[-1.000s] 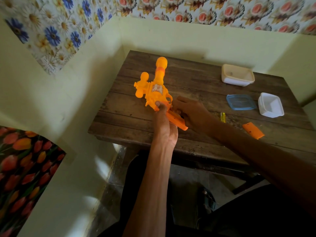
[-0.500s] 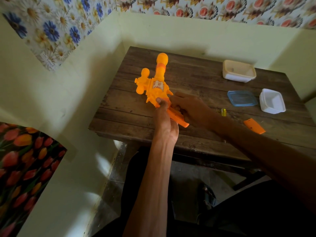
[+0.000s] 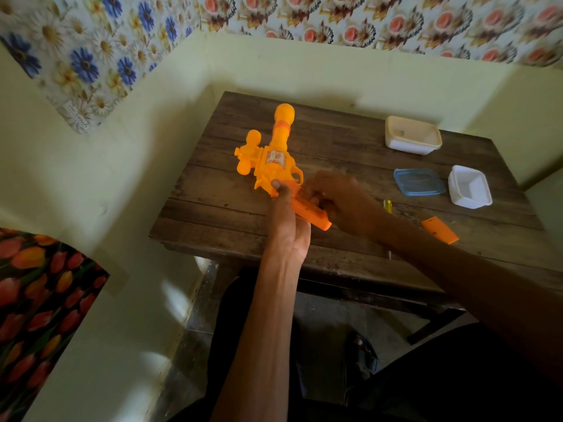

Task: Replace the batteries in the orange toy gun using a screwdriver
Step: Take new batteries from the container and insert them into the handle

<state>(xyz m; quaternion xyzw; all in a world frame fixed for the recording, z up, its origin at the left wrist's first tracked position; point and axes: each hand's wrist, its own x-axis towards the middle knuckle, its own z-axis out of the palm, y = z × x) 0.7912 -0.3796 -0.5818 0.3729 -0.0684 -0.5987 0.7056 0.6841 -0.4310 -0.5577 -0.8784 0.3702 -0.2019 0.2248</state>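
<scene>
A dark wooden worktop (image 3: 213, 208) is standing in a corner, pushed up against pale yellow walls (image 3: 304, 65). A cream tub (image 3: 412, 135) is sitting open near its far edge on the right. Nearer the front, a blue lid (image 3: 419, 181) is lying flat, and a white tub (image 3: 469, 186) is sitting open just beside it on the right. Daisy-patterned wallpaper (image 3: 91, 56) in blue and white is covering the upper left wall, while paper with red flowers (image 3: 365, 22) is running along the top of the back wall. A cloth printed with red and orange tulips (image 3: 39, 293) is showing at the lower left. Below the worktop, a grey floor (image 3: 323, 321) is lying in shadow.
</scene>
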